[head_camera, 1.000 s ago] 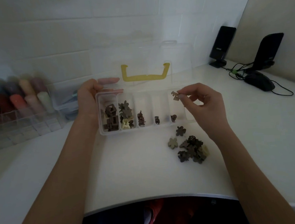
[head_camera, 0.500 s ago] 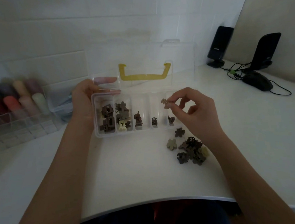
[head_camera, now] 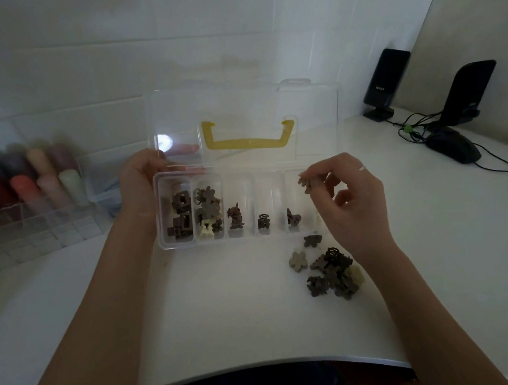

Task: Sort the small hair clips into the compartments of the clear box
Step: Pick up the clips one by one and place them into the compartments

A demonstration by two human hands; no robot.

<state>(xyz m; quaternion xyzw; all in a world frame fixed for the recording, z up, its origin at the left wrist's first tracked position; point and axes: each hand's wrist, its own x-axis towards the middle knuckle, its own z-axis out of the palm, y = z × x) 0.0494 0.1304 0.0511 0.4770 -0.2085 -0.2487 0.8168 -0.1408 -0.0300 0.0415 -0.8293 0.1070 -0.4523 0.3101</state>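
1. At the near edge, the white table [head_camera: 241, 315] curves round, and two bare arms reach over it
2. A bit further on the right, a pile of small hair clips [head_camera: 333, 272] lies on the table, brown and tan ones, close to the right wrist. A tan flower clip [head_camera: 297, 261] and a dark flower clip [head_camera: 312, 240] lie just beside the pile
3. Past the pile, the clear box [head_camera: 177, 244] sits with its lid up. From the left, its first five compartments hold clips: many in the first two, few in the next three
4. The right hand [head_camera: 351, 203] pinches one tan clip [head_camera: 306, 183] in its fingertips, up over the right end of the box
5. The left hand [head_camera: 138, 183] grips the left end of the box, fingers behind the wall
6. Behind, the lid [head_camera: 240, 108] has a yellow handle [head_camera: 247, 139]
7. Far left is a blurry rack of coloured tubes [head_camera: 27, 182]. Far right are two black speakers [head_camera: 385, 83] and a black mouse [head_camera: 452, 144] with wires
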